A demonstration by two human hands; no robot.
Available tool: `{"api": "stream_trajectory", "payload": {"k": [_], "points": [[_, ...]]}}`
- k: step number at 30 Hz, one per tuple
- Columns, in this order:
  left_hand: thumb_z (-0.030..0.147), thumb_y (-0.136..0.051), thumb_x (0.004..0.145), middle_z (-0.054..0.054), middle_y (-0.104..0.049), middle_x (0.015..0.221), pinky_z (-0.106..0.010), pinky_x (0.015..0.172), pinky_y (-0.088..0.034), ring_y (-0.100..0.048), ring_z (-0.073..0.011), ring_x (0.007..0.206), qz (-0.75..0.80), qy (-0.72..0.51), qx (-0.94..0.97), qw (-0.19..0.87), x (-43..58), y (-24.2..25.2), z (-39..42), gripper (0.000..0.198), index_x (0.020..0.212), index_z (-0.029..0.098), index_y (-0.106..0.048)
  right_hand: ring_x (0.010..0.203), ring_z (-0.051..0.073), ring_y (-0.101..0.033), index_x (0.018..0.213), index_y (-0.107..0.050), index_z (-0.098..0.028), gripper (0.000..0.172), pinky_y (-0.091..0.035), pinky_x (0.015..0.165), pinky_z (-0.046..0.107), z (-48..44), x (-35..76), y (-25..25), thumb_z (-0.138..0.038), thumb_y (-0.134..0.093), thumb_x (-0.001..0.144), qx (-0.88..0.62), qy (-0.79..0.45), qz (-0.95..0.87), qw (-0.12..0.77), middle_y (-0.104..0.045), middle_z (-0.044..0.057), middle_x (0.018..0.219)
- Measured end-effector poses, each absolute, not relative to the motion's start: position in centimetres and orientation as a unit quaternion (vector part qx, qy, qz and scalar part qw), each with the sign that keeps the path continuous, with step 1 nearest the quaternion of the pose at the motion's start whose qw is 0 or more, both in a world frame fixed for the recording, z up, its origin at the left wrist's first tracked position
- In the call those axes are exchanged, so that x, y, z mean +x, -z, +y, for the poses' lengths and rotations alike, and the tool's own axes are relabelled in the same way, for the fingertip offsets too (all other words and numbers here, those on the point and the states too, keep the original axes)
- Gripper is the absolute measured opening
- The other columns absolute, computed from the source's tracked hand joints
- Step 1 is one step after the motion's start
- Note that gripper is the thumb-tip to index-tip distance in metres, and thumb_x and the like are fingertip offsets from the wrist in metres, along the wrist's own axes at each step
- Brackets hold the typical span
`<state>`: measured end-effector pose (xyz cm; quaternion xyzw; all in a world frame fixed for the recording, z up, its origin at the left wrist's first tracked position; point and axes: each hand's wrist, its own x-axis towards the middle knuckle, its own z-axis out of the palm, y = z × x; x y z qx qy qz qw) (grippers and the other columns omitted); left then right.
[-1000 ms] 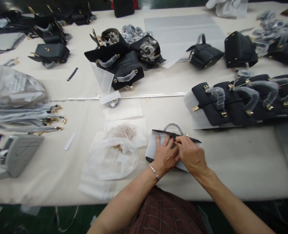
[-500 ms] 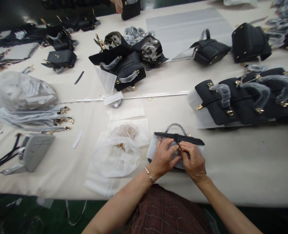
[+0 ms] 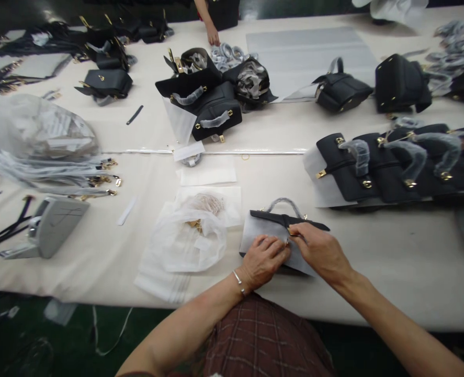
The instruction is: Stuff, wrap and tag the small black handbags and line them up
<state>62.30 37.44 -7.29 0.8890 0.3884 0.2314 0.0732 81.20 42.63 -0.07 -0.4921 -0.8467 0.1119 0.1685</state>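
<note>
A small black handbag (image 3: 269,216) lies before me, its wrapped top handle (image 3: 284,201) pointing away. A translucent white protective sheet (image 3: 255,228) covers its front below the flap. My left hand (image 3: 266,257) rests on that sheet, fingers laid over the front and holding nothing. At the middle of the flap, my right hand (image 3: 320,248) pinches the short closing strap with its gold-coloured end (image 3: 290,230). Most of that strap is hidden behind the fingers. A small metal fitting shows between the two hands.
Overlapping black handbags (image 3: 345,178) line the right side. More bags (image 3: 216,104) stand farther back. A clear plastic bag (image 3: 200,246) with strings lies left of my work, beyond it a grey tape dispenser (image 3: 61,228) and wrapped straps (image 3: 59,175). Another person's hand (image 3: 213,34) reaches in at the back.
My left hand has slid down from the flap onto the sheet. My right hand stays at the strap, its wrist swung outward. The other person's hand has moved to the wrapped coils.
</note>
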Motion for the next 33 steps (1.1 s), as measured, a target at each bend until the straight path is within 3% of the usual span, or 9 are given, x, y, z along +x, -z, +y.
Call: {"api": "stream_trajectory", "payload": {"k": [8, 24, 28, 33], "points": [[0.023, -0.043, 0.101, -0.007, -0.064, 0.122, -0.039, 0.100, -0.043, -0.055, -0.0187, 0.117, 0.388, -0.230, 0.889, 0.078, 62.6, 6.9, 37.2, 0.024, 0.118, 0.020, -0.060, 0.097, 0.021, -0.070, 0.105, -0.063, -0.022, 0.015, -0.057, 0.087, 0.035, 38.0, 80.4, 1.8, -0.019, -0.052, 0.096, -0.472, -0.075, -0.842, 0.248, -0.073, 0.006, 0.105], [0.026, -0.043, 0.103, -0.003, -0.070, 0.119, -0.038, 0.110, -0.040, -0.061, -0.0151, 0.116, 0.367, -0.322, 0.869, 0.084, 62.6, 9.2, 37.3, 0.022, 0.102, 0.017, -0.063, 0.113, 0.021, -0.066, 0.134, -0.056, -0.019, 0.040, -0.053, 0.099, 0.034, 36.0, 82.2, 3.9, -0.010, -0.051, 0.095, -0.412, 0.003, -0.889, 0.199, -0.066, 0.010, 0.129], [0.028, -0.044, 0.102, -0.004, -0.070, 0.114, -0.035, 0.108, -0.042, -0.064, -0.0145, 0.106, 0.367, -0.328, 0.866, 0.086, 62.5, 8.8, 37.3, 0.022, 0.100, 0.015, -0.063, 0.109, 0.020, -0.067, 0.124, -0.063, -0.021, 0.032, -0.054, 0.097, 0.033, 36.3, 82.2, 4.0, -0.014, -0.049, 0.097, -0.438, -0.020, -0.877, 0.200, -0.069, 0.008, 0.124], [0.027, -0.042, 0.103, -0.005, -0.068, 0.121, -0.037, 0.108, -0.041, -0.062, -0.0147, 0.110, 0.364, -0.315, 0.872, 0.094, 62.4, 8.6, 37.5, 0.023, 0.114, 0.017, -0.060, 0.094, 0.018, -0.070, 0.107, -0.068, -0.025, 0.018, -0.058, 0.077, 0.027, 37.9, 81.8, 3.7, -0.028, -0.054, 0.096, -0.520, -0.107, -0.832, 0.160, -0.071, 0.004, 0.107]]}}
